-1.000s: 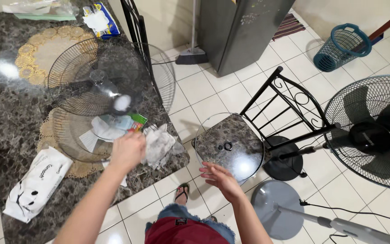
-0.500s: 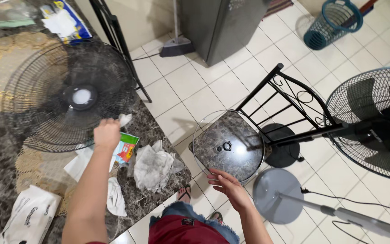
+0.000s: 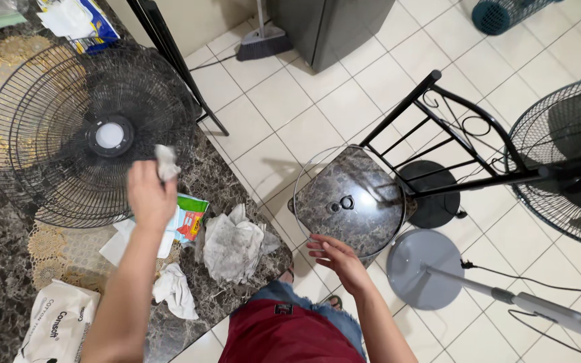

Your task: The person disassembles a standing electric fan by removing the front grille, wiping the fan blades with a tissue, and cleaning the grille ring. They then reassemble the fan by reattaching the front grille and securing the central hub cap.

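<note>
My left hand (image 3: 149,195) is shut on a crumpled white wipe (image 3: 165,161) and presses it to the lower right rim of a black wire fan grille (image 3: 48,141) lying flat on the dark marble table (image 3: 8,282). My right hand (image 3: 334,259) hovers open, palm down, over the front edge of a round marble-topped stool (image 3: 351,202). Used grey-stained wipes (image 3: 231,243) lie crumpled on the table corner beside a green wipe packet (image 3: 189,218).
A standing fan (image 3: 566,161) is at the right, and its grey round base (image 3: 425,267) and pole lie on the tiled floor. A black metal chair frame (image 3: 438,128), a broom (image 3: 263,40), a grey cabinet (image 3: 331,27) and a teal basket (image 3: 506,13) stand further off.
My left hand has moved up the table from the wipe packet to the grille rim, carrying the wipe. My right hand has stayed near the stool.
</note>
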